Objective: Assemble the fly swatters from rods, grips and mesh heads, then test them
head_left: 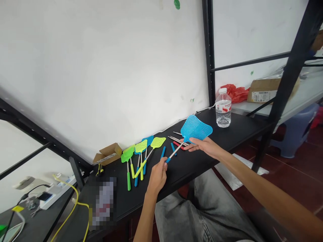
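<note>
A blue fly swatter (pixel 198 129) is being supported two-handed above the black shelf (pixel 198 163). Clock positions are being read from its mesh head (pixel 192 124), with 12 at the top of the view. Good handling is probably depending on keeping both hands in line with the metal shaft (pixel 176 150), so that no side load is bending it; pressure on the mesh should be staying light, as the mesh is likely to flex.

The left hand (pixel 157 174), between 7 and 8 o'clock, is gripping the blue handle (pixel 168 160) with curled fingers. The right hand (pixel 203 145), at 5 o'clock, is half open and lightly pinching the head's lower edge: the thumb is resting on top, the fingers are extending beneath.

Loose metal rods (pixel 174 139) are lying at 8 o'clock, several other fly swatters (pixel 128 155) between 8 and 9. A water bottle (pixel 223 116) is standing at 2 o'clock.
</note>
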Demonstrator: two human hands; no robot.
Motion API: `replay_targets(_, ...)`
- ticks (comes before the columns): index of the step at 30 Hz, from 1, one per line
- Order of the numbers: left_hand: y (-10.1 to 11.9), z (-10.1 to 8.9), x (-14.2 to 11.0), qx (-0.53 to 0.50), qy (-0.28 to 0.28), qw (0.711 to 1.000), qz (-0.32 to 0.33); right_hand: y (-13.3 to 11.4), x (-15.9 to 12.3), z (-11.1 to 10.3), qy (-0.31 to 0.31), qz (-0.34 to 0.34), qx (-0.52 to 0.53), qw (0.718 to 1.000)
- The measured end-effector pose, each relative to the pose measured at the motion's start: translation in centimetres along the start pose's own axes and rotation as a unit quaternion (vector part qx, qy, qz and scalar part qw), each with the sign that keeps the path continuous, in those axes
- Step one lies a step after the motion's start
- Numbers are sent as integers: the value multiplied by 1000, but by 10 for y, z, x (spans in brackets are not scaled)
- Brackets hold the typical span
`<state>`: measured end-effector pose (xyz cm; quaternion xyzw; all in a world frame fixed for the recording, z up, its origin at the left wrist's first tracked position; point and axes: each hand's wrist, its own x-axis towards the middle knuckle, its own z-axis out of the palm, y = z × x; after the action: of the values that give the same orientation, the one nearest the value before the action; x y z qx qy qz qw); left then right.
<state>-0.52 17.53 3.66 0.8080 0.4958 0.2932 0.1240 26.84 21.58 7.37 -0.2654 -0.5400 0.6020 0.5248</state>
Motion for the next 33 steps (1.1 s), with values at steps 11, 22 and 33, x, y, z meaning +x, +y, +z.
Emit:
replay_targets(11, -3, 0, -2, -1, -5, 1000, -8, 17, -2, 17, -59, 11, -44, 997)
replay_targets(22, -8, 0, 5, 172, 222, 954, -104, 49, 14, -5, -3, 103, -98, 990)
replay_targets(33, -15, 8, 0, 326, 260, 891, -180, 52, 14, -5, 45, 16, -242, 969)
